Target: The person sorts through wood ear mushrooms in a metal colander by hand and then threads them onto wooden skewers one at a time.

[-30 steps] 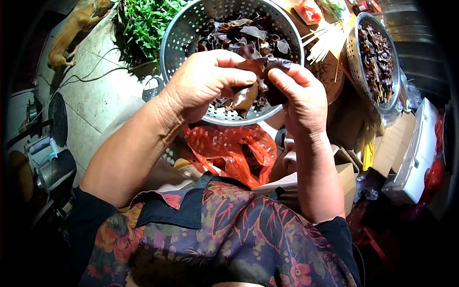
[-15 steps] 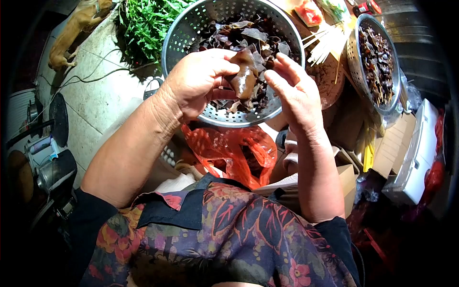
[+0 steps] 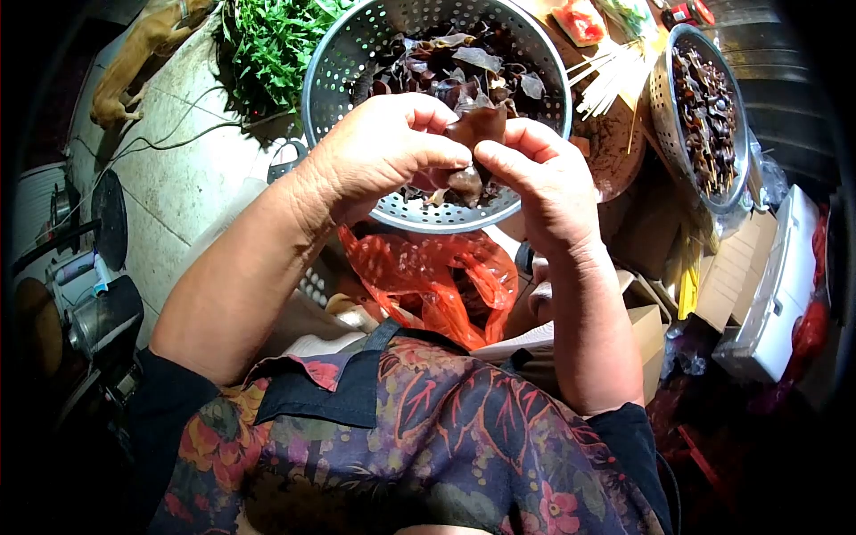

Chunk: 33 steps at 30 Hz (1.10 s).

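A dark brown, glossy piece of fungus [image 3: 473, 127] hangs over a large metal colander [image 3: 332, 76] holding many similar dark pieces [image 3: 477, 59]. My left hand [image 3: 379, 147] pinches the piece from the left between thumb and fingers. From the right, my right hand [image 3: 541, 174] grips the same piece, its thumb close to the left thumb. Below the colander lies a red plastic bag [image 3: 437, 276] with dark contents partly visible.
A second colander [image 3: 661, 111] with skewered dark pieces stands at the right, near pale sticks [image 3: 608, 78]. Green leaves [image 3: 267, 62] and a brown dog [image 3: 134, 67] are at upper left. A white foam box [image 3: 774, 299] lies at right.
My right hand has moved left and closed on the fungus piece. Both hands' thumbs are now near each other, and the piece has turned.
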{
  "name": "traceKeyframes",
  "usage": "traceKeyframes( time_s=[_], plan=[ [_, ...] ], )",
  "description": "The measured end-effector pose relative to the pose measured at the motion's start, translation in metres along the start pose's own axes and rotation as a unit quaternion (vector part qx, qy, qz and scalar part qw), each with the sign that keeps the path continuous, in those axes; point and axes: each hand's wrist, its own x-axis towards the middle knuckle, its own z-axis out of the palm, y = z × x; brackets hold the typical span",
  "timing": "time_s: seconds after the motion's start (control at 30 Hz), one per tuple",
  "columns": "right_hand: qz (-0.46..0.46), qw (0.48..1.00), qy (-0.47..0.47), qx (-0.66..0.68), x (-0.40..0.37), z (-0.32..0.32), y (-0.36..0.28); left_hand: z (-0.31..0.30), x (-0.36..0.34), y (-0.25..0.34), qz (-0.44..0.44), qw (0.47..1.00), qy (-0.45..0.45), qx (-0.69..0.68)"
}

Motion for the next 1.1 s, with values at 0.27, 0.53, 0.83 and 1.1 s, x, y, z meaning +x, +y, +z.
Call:
traceKeyframes(
  time_s=[0.27,0.53,0.83,1.1],
  plan=[
    [0.036,0.993,-0.058,0.094,0.0,-0.004,-0.001,0.003,0.004,-0.008,0.028,0.998,0.02,0.054],
    [0.056,0.992,-0.097,0.055,-0.001,-0.01,-0.009,0.005,0.001,-0.006,0.013,1.0,-0.003,-0.005],
    [0.105,0.988,-0.071,0.087,-0.005,-0.008,-0.013,0.001,0.004,-0.008,0.04,0.999,0.0,-0.025],
    [0.028,0.994,-0.057,0.092,-0.002,-0.001,-0.003,0.002,0.005,-0.008,0.04,0.999,-0.023,-0.007]
  ],
)
